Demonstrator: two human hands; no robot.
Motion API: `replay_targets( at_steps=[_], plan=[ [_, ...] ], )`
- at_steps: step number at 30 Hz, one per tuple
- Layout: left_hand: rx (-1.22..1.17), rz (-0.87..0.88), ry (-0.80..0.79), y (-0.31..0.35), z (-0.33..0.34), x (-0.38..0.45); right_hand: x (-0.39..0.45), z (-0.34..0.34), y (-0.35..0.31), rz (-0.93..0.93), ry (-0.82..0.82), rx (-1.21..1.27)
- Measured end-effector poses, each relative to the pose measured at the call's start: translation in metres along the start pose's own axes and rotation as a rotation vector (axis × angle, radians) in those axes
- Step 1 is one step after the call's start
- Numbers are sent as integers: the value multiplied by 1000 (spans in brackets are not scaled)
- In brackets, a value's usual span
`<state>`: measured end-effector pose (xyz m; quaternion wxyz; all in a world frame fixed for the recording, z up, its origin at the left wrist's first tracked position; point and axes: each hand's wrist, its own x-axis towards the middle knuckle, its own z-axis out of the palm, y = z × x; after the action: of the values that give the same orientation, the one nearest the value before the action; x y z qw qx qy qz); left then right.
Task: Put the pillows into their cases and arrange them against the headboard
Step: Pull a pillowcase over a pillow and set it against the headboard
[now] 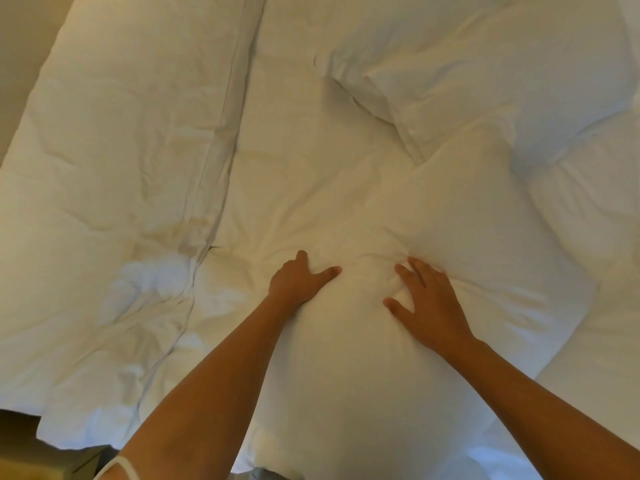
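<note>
pressing white pillow (346, 341) between both hands, left hand (298, 282), right hand (429, 303)

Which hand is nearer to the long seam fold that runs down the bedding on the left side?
Left. The left hand presses the pillow closer to the seam fold; the right hand rests farther right on the same pillow.

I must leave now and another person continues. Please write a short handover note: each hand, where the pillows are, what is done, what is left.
Left hand: fingers pressing into the near pillow, holding nothing.
Right hand: flat, fingers spread, on the same pillow.
Second pillow: lies further up the bed, at upper right.
Done: cannot tell whether either pillow is cased; all is white.
Left: check the cases, then arrange both against the headboard, which is not in view.
</note>
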<state>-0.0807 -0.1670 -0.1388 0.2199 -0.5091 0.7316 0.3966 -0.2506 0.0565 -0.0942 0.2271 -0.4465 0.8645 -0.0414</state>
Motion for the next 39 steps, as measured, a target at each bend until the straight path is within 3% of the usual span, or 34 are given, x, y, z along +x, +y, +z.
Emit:
replay_targets(
  at_steps=[9,13,17,22,27,33,39],
  plan=[
    [-15,171,133,29,-3,-75,-47,-37,5,80,39,78],
    [5,319,176,56,-17,-131,-69,-83,3,96,180,133],
    [68,505,265,81,-33,-200,-75,-137,-9,-66,328,100],
    [211,672,390,66,-54,-275,-81,-184,-22,-334,309,-52],
    [326,678,515,16,-73,-315,-99,-164,-37,-481,417,-68],
    [343,501,567,-35,-74,-331,-127,-118,-73,-474,287,-79],
    [311,533,642,-43,-87,-344,-136,-140,-89,-366,222,31]
  ],
)
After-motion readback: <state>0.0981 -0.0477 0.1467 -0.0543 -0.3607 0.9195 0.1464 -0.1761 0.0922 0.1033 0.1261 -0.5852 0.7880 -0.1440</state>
